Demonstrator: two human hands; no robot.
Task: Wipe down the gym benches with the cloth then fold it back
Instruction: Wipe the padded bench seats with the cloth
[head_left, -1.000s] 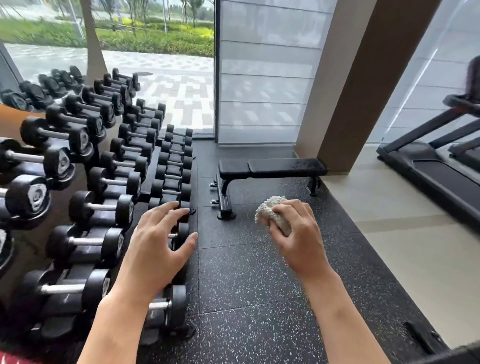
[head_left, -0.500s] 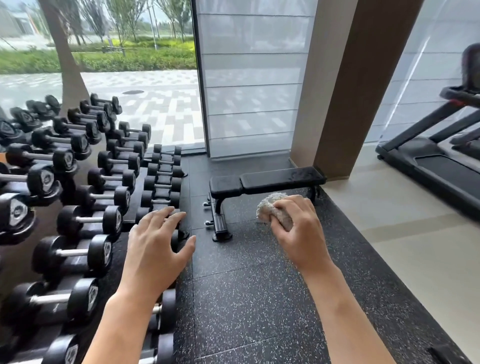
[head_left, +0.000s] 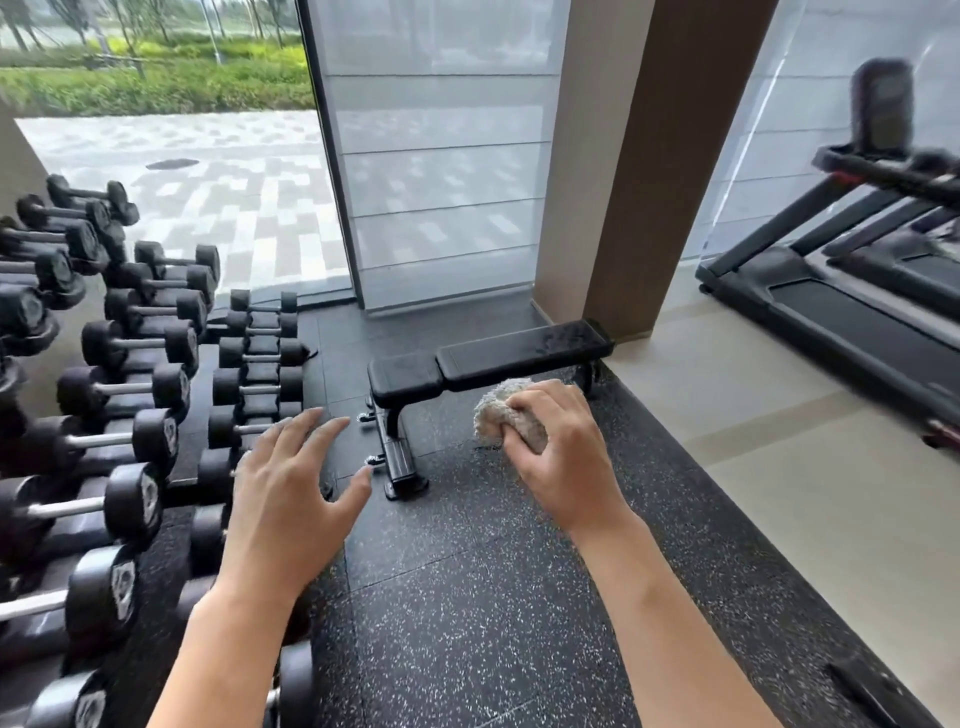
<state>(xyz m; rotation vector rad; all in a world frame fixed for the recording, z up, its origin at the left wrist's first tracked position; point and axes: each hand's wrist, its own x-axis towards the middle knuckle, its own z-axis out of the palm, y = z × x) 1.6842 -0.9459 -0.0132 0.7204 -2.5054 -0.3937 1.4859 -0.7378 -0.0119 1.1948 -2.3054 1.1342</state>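
Note:
A black flat gym bench (head_left: 488, 358) stands on the speckled rubber floor ahead of me, by the pillar. My right hand (head_left: 563, 457) grips a bunched pale cloth (head_left: 501, 408), held in the air short of the bench's near edge. Fingers spread and nothing in it, my left hand (head_left: 291, 493) hovers to the left, in front of the bench's foot.
A rack of black dumbbells (head_left: 124, 395) fills the left side. A brown pillar (head_left: 639, 171) rises behind the bench, with glass panels (head_left: 441, 156) beside it. Treadmills (head_left: 841, 306) stand on the pale floor at right.
The view has advanced toward the bench, which now looks nearer and larger. Both hands keep their poses, the right still holding the cloth.

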